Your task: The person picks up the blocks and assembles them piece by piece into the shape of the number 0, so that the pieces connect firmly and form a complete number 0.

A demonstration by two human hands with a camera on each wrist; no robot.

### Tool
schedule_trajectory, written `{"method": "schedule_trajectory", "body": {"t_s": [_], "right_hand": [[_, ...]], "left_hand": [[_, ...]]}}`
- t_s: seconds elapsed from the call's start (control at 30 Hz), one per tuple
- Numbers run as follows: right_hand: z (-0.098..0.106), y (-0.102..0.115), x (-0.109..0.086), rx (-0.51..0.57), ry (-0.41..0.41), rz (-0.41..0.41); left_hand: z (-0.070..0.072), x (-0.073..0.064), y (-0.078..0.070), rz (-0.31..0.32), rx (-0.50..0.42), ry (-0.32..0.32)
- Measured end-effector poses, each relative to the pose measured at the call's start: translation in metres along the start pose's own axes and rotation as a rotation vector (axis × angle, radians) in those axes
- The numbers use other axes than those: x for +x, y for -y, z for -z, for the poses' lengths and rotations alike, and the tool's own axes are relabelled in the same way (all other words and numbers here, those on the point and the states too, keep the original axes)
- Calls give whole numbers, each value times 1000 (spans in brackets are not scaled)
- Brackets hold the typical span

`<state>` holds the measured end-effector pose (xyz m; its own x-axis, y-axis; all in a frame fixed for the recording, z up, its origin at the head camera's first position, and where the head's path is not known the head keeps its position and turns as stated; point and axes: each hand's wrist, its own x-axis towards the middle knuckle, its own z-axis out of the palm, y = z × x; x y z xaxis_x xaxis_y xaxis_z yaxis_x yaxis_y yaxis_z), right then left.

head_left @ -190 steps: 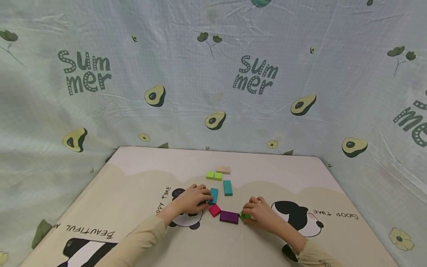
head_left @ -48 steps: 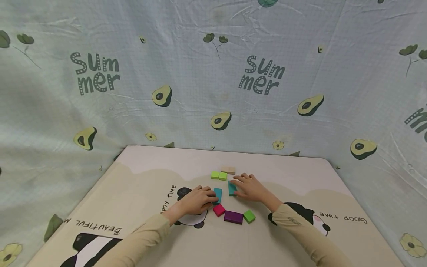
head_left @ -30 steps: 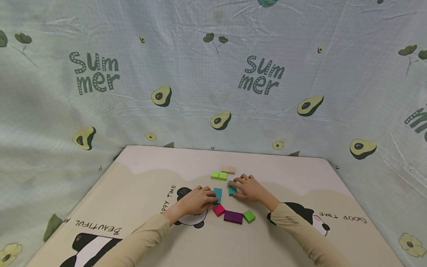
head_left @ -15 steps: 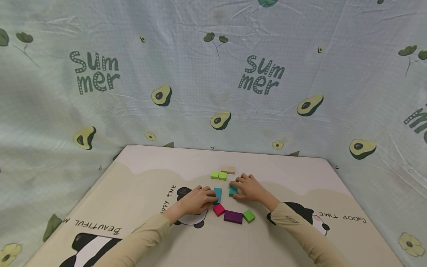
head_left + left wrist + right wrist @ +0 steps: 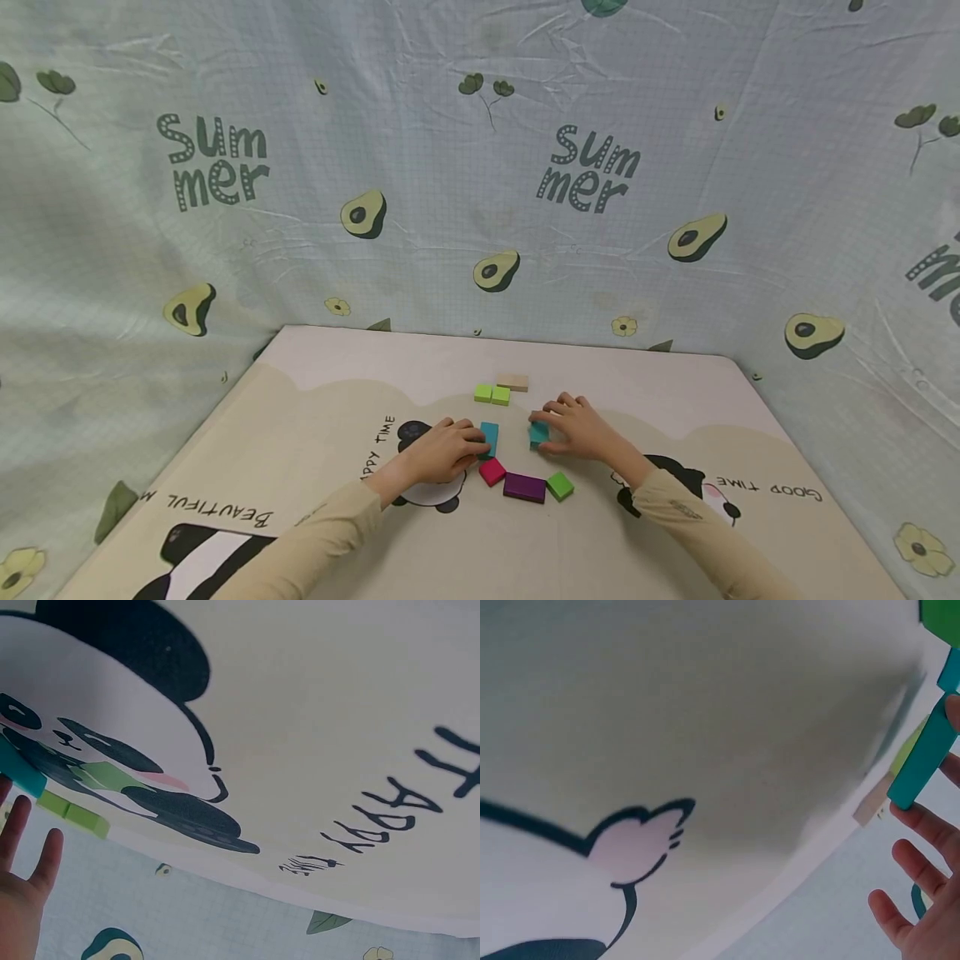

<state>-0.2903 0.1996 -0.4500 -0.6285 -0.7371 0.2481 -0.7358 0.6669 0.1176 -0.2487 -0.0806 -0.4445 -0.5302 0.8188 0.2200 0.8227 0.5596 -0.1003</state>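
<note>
Two blue-teal blocks stand between the hands in the head view. My left hand (image 5: pixel 444 450) grips the left blue block (image 5: pixel 490 432) with its fingertips, just above a red block (image 5: pixel 492 472). My right hand (image 5: pixel 583 431) pinches the teal block (image 5: pixel 537 434) lengthwise between thumb and index finger. In the right wrist view that teal block (image 5: pixel 921 757) is tilted, and the other fingers spread away from it. Along the near side a purple block (image 5: pixel 524 487) lies between the red block and a green block (image 5: pixel 560 486), forming a shallow curve.
Beyond the hands, two small lime blocks (image 5: pixel 492 394) sit side by side, with a plain wooden block (image 5: pixel 513 382) behind them. The table (image 5: pixel 637 379) has a panda-print top. A hanging cloth (image 5: pixel 420 167) printed with avocados closes off the back and sides.
My right hand let go of the green block, took hold of the teal block and has shifted it right and slightly nearer. The left hand stays at the blue block.
</note>
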Motion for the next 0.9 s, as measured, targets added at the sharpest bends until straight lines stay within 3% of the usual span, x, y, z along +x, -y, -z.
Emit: {"method": "schedule_trajectory", "body": {"t_s": [0.4, 0.9], "right_hand": [[12, -2, -21, 23, -7, -11], [11, -2, -45, -1, -47, -5]], "left_hand": [[-1, 0, 0, 18, -16, 10], [-1, -1, -1, 28, -32, 4]]}}
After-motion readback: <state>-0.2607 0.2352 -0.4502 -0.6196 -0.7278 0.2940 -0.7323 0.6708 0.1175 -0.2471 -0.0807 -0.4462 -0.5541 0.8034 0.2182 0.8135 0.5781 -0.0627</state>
